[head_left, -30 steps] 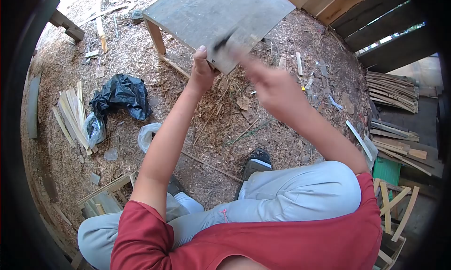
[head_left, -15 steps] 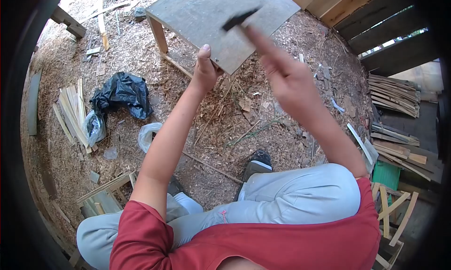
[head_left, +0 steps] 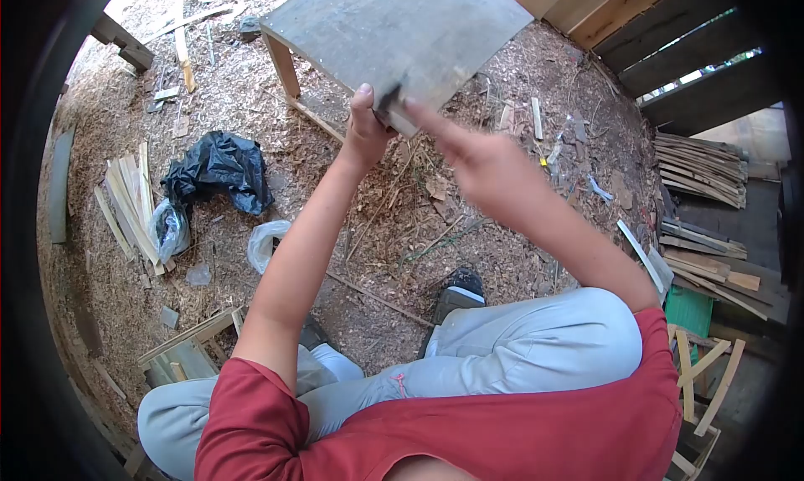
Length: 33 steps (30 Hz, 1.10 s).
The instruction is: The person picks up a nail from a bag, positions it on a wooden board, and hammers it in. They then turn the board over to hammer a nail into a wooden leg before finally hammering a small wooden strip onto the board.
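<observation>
There is one gray board on wooden legs, one dark hammer head, one black bag and two clear bags on the ground. The left hand grips the board's near corner, thumb up on top. The right hand is blurry and closed around the hammer, whose head sits at that corner, just beside the left thumb.

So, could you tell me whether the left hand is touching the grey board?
Touching: in the head view the left hand grips the near corner of the grey board, thumb pressed against its edge.
</observation>
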Each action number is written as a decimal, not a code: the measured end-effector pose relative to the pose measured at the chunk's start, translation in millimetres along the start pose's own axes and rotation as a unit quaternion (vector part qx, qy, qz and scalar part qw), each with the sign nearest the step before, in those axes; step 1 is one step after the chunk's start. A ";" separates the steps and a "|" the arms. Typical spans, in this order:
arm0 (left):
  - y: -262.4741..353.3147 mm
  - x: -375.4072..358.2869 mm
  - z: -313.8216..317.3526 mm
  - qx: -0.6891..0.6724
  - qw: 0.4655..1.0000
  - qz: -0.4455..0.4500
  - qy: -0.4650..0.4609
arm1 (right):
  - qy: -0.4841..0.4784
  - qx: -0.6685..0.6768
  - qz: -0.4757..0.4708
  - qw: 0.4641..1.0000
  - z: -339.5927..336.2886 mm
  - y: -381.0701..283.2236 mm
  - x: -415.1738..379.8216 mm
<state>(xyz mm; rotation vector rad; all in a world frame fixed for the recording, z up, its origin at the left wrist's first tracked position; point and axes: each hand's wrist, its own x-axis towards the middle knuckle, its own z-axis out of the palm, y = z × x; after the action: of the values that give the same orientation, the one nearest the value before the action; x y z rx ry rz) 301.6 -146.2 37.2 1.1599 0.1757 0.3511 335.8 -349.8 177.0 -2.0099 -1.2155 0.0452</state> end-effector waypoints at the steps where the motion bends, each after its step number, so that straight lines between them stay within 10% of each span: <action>1: -4.7 -1.8 -8.0 0.000 1.000 -0.023 -0.018 | -0.101 -0.067 -0.019 0.992 7.5 4.3 -2.9; 2: -34.0 4.8 -27.5 0.138 0.984 0.110 -0.034 | -0.165 -0.078 0.032 0.983 -7.0 -10.7 5.2; 7: 2.1 2.4 9.9 -0.003 1.000 0.003 0.014 | 0.054 0.086 0.060 0.993 -22.6 -25.8 10.4; 11: -7.0 6.6 -6.3 -0.023 0.999 0.030 0.007 | -0.170 -0.078 0.074 0.980 -2.1 -12.1 0.4; 17: -10.5 6.1 -4.8 -0.012 1.000 -0.002 0.013 | 0.049 0.049 0.013 0.997 -18.3 -19.3 7.4; 21: -4.8 4.1 4.1 -0.021 1.000 0.008 0.013 | -0.128 -0.111 0.029 0.985 -4.9 -7.6 6.3; 27: -9.0 5.8 1.6 -0.038 0.998 0.036 0.037 | 0.049 0.015 0.032 0.998 -7.2 -13.7 4.3; 29: -20.9 5.6 -19.3 -0.005 0.999 0.003 -0.047 | -0.125 -0.085 0.032 0.988 1.9 -4.0 -1.8; 33: 7.6 1.4 37.0 -0.107 0.983 0.024 0.148 | 0.031 0.039 -0.005 0.999 -2.7 -14.7 8.0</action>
<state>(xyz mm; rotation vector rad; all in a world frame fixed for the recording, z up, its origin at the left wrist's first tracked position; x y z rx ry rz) 313.2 -174.9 58.8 0.8974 0.3621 0.5708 330.3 -341.6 190.8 -1.9233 -1.1670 0.0258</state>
